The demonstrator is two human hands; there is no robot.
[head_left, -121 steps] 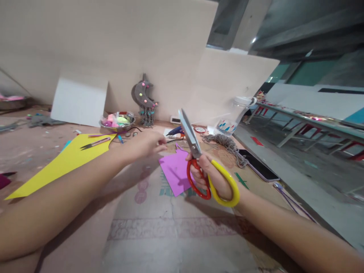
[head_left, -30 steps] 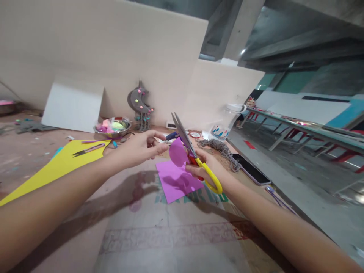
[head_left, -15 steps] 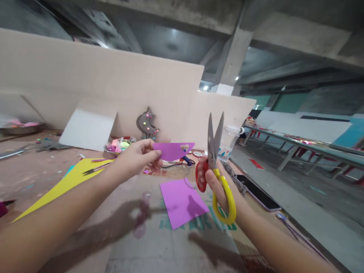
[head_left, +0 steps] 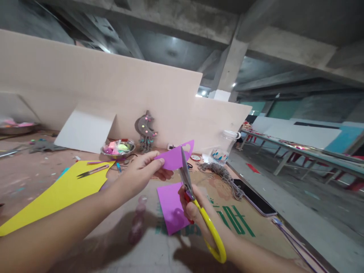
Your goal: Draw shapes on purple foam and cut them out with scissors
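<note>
**Metal scissors with red and yellow handles [head_left: 186, 180] meet a curved purple paper-like piece [head_left: 170, 159]**

The landmark is a flat, straight-edged purple paper-like sheet [head_left: 168, 208], lying on brown printed cardboard [head_left: 216, 191]. Above its far edge, the left hand [head_left: 150, 167] pinches the curved piece by one end; a heart-shaped hole shows near the other. The right hand [head_left: 197, 208], apart from the left, is clamped on the scissors over the sheet's right side, blades at the piece; whether it lies between them cannot be told.

Large green printed characters [head_left: 240, 222] stand right of the sheet and partly under it, too covered to read. Beyond the sheet to the right, a clear plastic bottle with a white lid [head_left: 223, 151] bears red and blue pointed shapes. Nearer, also right, are a tangle of grey yarn [head_left: 220, 173] and a black-screened phone [head_left: 256, 198]. Left of the sheet lies a large yellow sheet [head_left: 54, 199] bearing pink-handled snips [head_left: 93, 171].
</note>
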